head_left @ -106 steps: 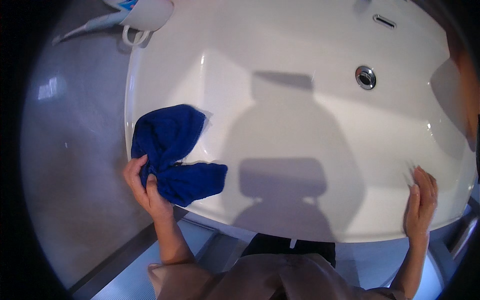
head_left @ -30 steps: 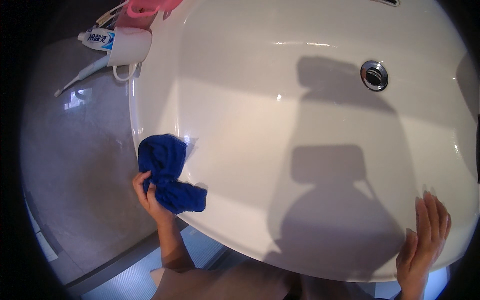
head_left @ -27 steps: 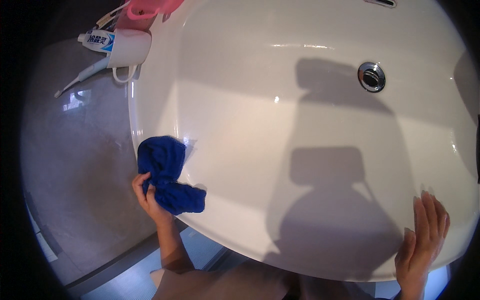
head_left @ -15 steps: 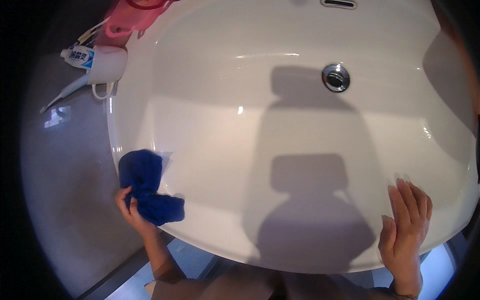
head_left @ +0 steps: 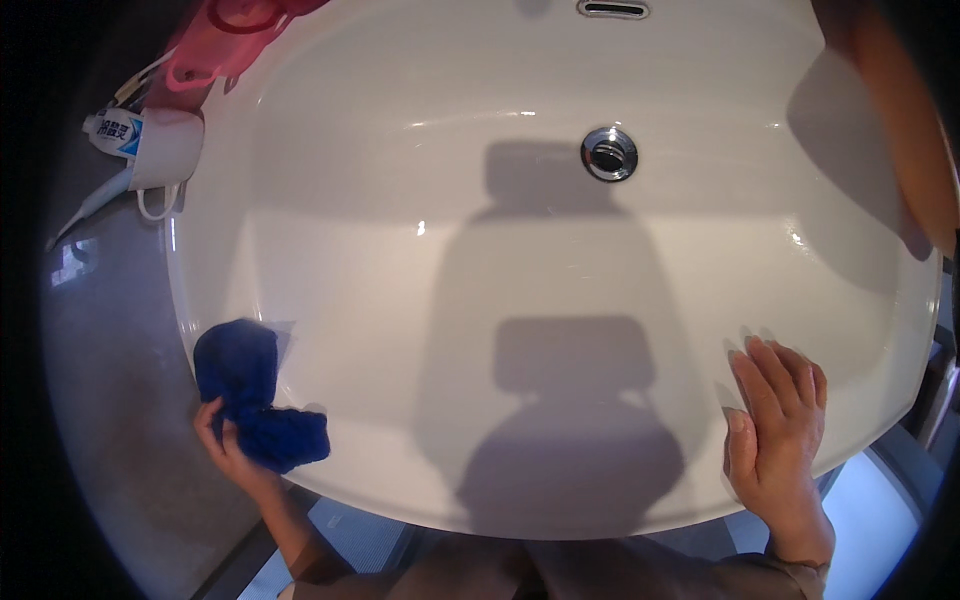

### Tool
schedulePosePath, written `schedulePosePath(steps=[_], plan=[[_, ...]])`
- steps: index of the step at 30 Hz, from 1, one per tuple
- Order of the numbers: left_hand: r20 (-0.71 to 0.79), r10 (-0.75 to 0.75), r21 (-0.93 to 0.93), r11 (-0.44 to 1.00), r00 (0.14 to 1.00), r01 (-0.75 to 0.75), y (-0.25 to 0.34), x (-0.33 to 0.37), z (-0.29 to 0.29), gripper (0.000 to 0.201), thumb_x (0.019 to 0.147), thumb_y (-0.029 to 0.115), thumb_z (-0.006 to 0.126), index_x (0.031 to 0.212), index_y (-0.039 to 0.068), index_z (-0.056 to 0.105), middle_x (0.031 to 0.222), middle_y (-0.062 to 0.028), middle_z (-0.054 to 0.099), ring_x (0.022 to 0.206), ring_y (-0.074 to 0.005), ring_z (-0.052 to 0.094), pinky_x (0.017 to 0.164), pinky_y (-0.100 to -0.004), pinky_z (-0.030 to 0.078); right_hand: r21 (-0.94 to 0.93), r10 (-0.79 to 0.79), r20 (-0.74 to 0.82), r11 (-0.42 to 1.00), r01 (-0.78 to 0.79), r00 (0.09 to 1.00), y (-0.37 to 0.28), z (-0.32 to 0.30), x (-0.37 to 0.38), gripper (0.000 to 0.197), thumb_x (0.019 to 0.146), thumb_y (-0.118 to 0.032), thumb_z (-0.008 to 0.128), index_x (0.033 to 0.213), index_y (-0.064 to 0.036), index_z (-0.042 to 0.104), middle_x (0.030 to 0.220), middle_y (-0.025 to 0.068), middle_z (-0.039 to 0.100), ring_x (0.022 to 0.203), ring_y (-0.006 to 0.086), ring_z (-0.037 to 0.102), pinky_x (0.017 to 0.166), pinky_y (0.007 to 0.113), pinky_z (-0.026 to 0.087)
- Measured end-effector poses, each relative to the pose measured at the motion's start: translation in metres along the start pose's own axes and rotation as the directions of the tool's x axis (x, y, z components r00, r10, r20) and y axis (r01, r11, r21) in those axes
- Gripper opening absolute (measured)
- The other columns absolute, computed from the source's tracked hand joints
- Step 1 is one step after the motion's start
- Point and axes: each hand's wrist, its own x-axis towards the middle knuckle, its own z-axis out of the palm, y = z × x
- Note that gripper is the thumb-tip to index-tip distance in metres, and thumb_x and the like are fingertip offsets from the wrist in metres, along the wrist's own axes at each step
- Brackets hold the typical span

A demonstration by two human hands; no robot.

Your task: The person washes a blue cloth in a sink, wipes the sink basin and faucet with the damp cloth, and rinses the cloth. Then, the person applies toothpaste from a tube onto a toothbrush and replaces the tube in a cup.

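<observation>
A broad white basin (head_left: 520,260) fills the view, glossy and smooth, its chrome drain (head_left: 609,154) toward the far side and an overflow slot (head_left: 612,9) at the far rim. A grey stone bench (head_left: 110,400) runs along its left edge. At the far left corner stand a white mug (head_left: 168,150) and a pink container (head_left: 235,35). The left hand (head_left: 228,450) grips a bunched blue cloth (head_left: 250,395) on the basin's near left rim. The right hand (head_left: 780,425) lies open and flat on the near right rim.
</observation>
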Motion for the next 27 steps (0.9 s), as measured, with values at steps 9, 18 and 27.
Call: schedulePosePath(steps=[9, 18, 27], plan=[[-0.018, -0.002, -0.025, 1.0, 1.0, 0.001, 0.008, 0.0, -0.002, 0.034, 0.084, 0.01, 0.051, 0.117, 0.002, 0.049, 0.121, -0.0113, 0.048, 0.116, -0.0242, 0.042, 0.101, -0.0359, 0.029, 0.017, 0.01, -0.099, 1.0, -0.009, 0.995, -0.001, 0.003, -0.005, 0.035, 0.078, -0.021, 0.054, 0.106, -0.0003, 0.061, 0.11, 0.017, 0.058, 0.103, 0.0339, 0.051, 0.091, 0.046, 0.034], [-0.069, -0.214, -0.154, 0.967, 0.974, 0.202, 0.013, -0.001, -0.002, 0.065, 0.082, 0.02, 0.066, 0.136, -0.001, 0.035, 0.134, -0.0205, 0.038, 0.121, -0.0297, 0.04, 0.104, -0.0384, 0.029, 0.058, 0.031, -0.249, 0.998, -0.017, 0.968, -0.006, 0.012, -0.006, 0.025, 0.082, -0.022, 0.053, 0.098, -0.0047, 0.064, 0.103, 0.0104, 0.063, 0.1, 0.0283, 0.055, 0.089, 0.042, 0.036], [0.245, -0.336, -0.611, 0.675, 0.91, 0.414, 0.023, 0.018, -0.017, 0.034, 0.082, 0.009, 0.063, 0.115, 0.004, 0.054, 0.1, -0.0073, 0.059, 0.091, -0.0152, 0.055, 0.082, -0.0262, 0.045, 0.071, 0.084, -0.234, 0.995, -0.069, 0.969, -0.011, 0.005, -0.015, 0.028, 0.087, -0.026, 0.046, 0.092, -0.0068, 0.066, 0.1, 0.007, 0.065, 0.095, 0.0277, 0.055, 0.086, 0.041, 0.037]])
